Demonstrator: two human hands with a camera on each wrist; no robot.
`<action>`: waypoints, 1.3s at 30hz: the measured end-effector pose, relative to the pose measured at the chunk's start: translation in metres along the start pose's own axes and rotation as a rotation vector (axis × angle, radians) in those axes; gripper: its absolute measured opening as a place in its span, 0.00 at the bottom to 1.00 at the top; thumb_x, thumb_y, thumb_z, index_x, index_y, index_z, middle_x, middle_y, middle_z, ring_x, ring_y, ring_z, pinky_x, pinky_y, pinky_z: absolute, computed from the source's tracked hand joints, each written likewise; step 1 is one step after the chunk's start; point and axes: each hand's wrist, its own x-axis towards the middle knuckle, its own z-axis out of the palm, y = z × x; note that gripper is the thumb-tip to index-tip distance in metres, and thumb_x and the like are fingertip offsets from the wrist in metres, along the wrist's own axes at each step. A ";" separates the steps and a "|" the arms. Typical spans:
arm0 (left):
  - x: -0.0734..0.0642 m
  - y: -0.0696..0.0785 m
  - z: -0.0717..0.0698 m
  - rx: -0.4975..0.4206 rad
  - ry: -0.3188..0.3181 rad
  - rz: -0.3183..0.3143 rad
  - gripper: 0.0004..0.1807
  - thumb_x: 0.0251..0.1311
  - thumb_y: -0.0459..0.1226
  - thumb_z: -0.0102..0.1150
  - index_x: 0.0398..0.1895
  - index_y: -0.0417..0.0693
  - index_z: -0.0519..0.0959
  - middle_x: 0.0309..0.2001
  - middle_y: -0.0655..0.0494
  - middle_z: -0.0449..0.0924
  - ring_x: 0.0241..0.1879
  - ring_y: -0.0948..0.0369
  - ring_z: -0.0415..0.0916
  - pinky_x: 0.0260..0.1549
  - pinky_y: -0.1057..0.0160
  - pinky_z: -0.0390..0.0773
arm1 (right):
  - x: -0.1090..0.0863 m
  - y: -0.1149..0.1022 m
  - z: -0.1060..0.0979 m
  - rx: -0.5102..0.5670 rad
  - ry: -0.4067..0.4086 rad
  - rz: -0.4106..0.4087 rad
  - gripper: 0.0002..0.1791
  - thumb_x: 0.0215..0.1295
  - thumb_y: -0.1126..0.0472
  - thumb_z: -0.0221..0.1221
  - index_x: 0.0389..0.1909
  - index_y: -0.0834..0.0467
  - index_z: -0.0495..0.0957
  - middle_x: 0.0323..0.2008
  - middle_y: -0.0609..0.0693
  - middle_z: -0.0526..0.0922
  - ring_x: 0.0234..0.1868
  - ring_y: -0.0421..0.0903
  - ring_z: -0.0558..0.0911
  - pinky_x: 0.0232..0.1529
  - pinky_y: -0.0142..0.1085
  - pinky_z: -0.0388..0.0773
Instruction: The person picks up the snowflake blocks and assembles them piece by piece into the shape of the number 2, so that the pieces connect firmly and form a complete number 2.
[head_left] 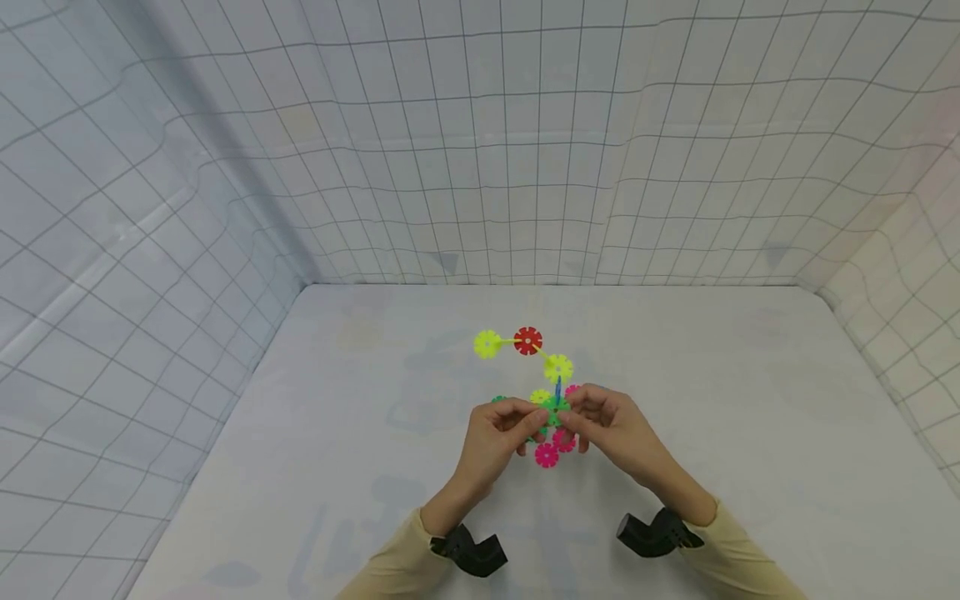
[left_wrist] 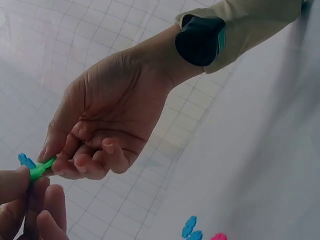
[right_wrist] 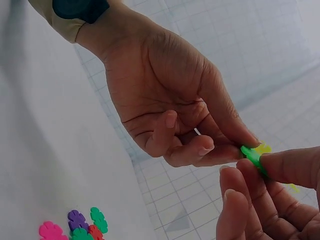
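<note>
Your left hand (right_wrist: 165,100) and right hand (right_wrist: 270,200) both pinch a green disc (right_wrist: 253,157), with a yellow disc (right_wrist: 263,147) just beside it. A dark device (right_wrist: 81,9) sits at your left wrist, by a pale sleeve (right_wrist: 60,25). Pink (right_wrist: 51,231), purple (right_wrist: 77,220), teal (right_wrist: 99,220) and red (right_wrist: 95,232) discs cluster at lower left; gridded sheeting (right_wrist: 170,195) shows behind your hands.

Head view: green disc (head_left: 556,411) pt. hidden by L hand (head_left: 489,437) & R hand (head_left: 617,427); teal disc (head_left: 498,400) mostly covered behind L hand; both sleeves (head_left: 393,567) run off btm edge. Blue piece (head_left: 558,390) (thin from here) too small to make out slots. L wrist view: L hand cut off at L edge, pink disc (left_wrist: 219,236) at btm. R wrist view: R hand cropped at R edge.
</note>
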 end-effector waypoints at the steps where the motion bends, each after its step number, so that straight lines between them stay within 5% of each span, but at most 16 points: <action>1: 0.001 -0.001 -0.002 0.022 -0.008 0.000 0.07 0.62 0.28 0.57 0.38 0.29 0.81 0.27 0.35 0.79 0.24 0.61 0.77 0.18 0.69 0.71 | 0.000 0.000 0.000 -0.006 0.009 -0.001 0.08 0.65 0.66 0.58 0.38 0.68 0.74 0.28 0.66 0.77 0.26 0.51 0.78 0.24 0.41 0.78; 7: 0.010 -0.004 -0.018 0.203 0.016 0.061 0.12 0.65 0.40 0.58 0.38 0.39 0.84 0.32 0.42 0.82 0.28 0.51 0.78 0.21 0.62 0.76 | 0.002 0.000 -0.007 -0.059 0.092 0.007 0.09 0.64 0.65 0.60 0.40 0.67 0.74 0.29 0.63 0.80 0.26 0.46 0.80 0.25 0.40 0.78; 12: 0.020 -0.021 -0.031 0.534 0.032 0.124 0.09 0.61 0.44 0.62 0.34 0.49 0.86 0.29 0.57 0.83 0.29 0.59 0.78 0.21 0.65 0.73 | 0.003 -0.001 -0.016 -0.063 0.134 0.006 0.09 0.65 0.64 0.59 0.40 0.67 0.74 0.27 0.60 0.81 0.26 0.47 0.80 0.26 0.39 0.79; 15: 0.022 -0.034 -0.034 0.725 -0.008 0.101 0.06 0.57 0.44 0.66 0.32 0.53 0.86 0.29 0.67 0.81 0.30 0.66 0.75 0.24 0.66 0.73 | 0.003 -0.002 -0.019 -0.045 0.140 0.001 0.10 0.66 0.64 0.59 0.40 0.68 0.74 0.27 0.61 0.81 0.27 0.46 0.81 0.26 0.38 0.79; 21: 0.024 -0.054 -0.027 0.956 -0.090 0.074 0.14 0.51 0.48 0.70 0.39 0.52 0.84 0.33 0.64 0.77 0.35 0.64 0.71 0.30 0.66 0.73 | 0.002 -0.005 -0.022 -0.005 0.171 0.006 0.11 0.66 0.64 0.58 0.40 0.69 0.74 0.28 0.66 0.80 0.27 0.47 0.82 0.26 0.38 0.79; 31: 0.019 -0.062 -0.021 0.991 -0.079 0.063 0.17 0.51 0.45 0.70 0.42 0.47 0.83 0.35 0.59 0.72 0.37 0.63 0.69 0.33 0.66 0.74 | -0.002 -0.012 -0.024 0.075 0.158 -0.039 0.09 0.68 0.65 0.55 0.39 0.70 0.74 0.26 0.58 0.79 0.25 0.50 0.80 0.24 0.36 0.78; 39: 0.020 -0.064 -0.024 0.955 -0.033 0.163 0.10 0.51 0.42 0.71 0.34 0.48 0.84 0.30 0.62 0.76 0.33 0.64 0.72 0.32 0.67 0.73 | -0.007 -0.021 -0.030 0.159 0.091 -0.067 0.08 0.72 0.65 0.49 0.39 0.66 0.73 0.25 0.52 0.78 0.23 0.45 0.78 0.25 0.34 0.78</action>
